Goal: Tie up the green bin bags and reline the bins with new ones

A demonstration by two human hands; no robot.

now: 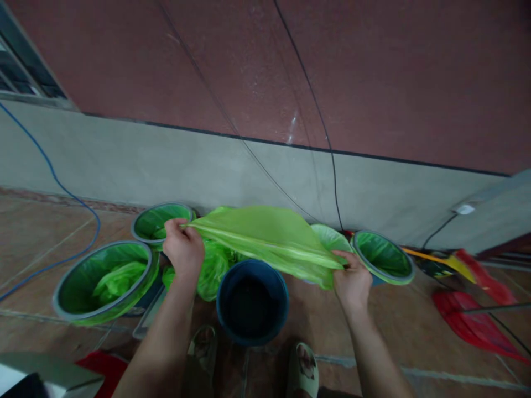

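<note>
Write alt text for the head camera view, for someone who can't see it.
Left hand and right hand stretch a green plastic bag above an unlined blue bin. Three bins already lined in green stand around it by a wall.

Green plastic bag (265, 235): thin, translucent, stretched flat and roughly level, pinched at both ends. Blue bucket (253, 301): round, upright, unlined, standing on the floor directly below it.
</note>
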